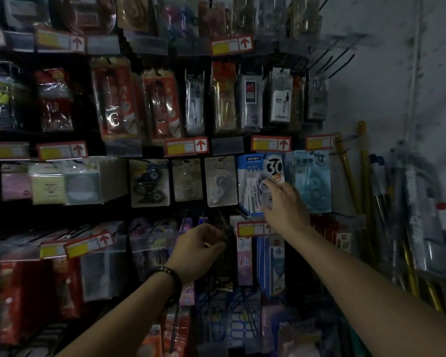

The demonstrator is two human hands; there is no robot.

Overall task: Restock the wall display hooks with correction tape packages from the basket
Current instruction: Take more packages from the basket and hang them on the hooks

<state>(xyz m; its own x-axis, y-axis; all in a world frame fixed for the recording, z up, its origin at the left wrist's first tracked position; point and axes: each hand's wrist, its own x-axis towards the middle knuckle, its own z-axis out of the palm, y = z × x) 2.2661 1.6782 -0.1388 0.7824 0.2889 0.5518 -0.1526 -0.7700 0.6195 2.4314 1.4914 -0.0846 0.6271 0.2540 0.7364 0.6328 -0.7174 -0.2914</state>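
A blue-and-white correction tape package (252, 176) marked "30" hangs in the third display row, right of centre. My right hand (286, 204) reaches up to it, fingertips on its front and thumb at its lower edge, gripping it. Several like packages sit stacked behind it. To the right hangs a light blue package (312, 181) marked "12". Lower down, my left hand (198, 248) is curled shut around the end of a dark wire hook (223, 222) above a dark hanging package. A blue wire basket (245, 307) shows dimly below the hands; its contents are unclear.
The wall display holds rows of hanging stationery packs with red-arrow price tags (186, 147). Clear tape packs (220, 181) hang left of the "30" package. Yellow and grey poles (350, 181) lean against the bare wall on the right. Empty black hooks (337, 60) jut out at top right.
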